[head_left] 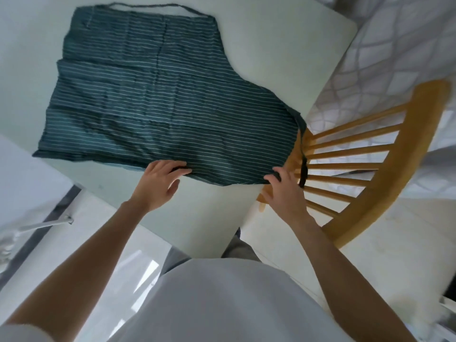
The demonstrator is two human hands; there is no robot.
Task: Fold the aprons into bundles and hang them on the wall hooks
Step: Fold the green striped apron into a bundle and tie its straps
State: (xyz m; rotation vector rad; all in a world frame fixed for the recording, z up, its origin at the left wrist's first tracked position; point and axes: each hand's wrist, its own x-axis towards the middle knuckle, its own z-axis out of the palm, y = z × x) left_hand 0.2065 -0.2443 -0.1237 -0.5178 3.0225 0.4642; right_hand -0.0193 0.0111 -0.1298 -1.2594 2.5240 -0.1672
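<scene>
A dark green apron (158, 95) with thin pale stripes lay spread flat on the white tabletop (283, 58), its cloth soft and creased into a grid of old fold lines. The bib end pointed away from the person, and the narrow neck loop (148, 6) arched along the far edge. The near hem sat just short of the tabletop's front edge. The left hand (158, 183) was at that hem, fingers curled over the fabric and pinching a small ridge of it. The right hand (283, 191) gripped the near right corner, where the cloth bunched dark between thumb and fingers, right at the tabletop's edge. The two hands were well apart, each closed on the apron. A thin dark waist tie (304, 166) hung limp from the apron's right side, dangling over the slats of a wooden chair (370, 169) with round honey-coloured spindles and a curved back rail. Beyond the chair lay a pale quilted cover (394, 45) stitched in diamonds. The person wore a plain white shirt (222, 304).
</scene>
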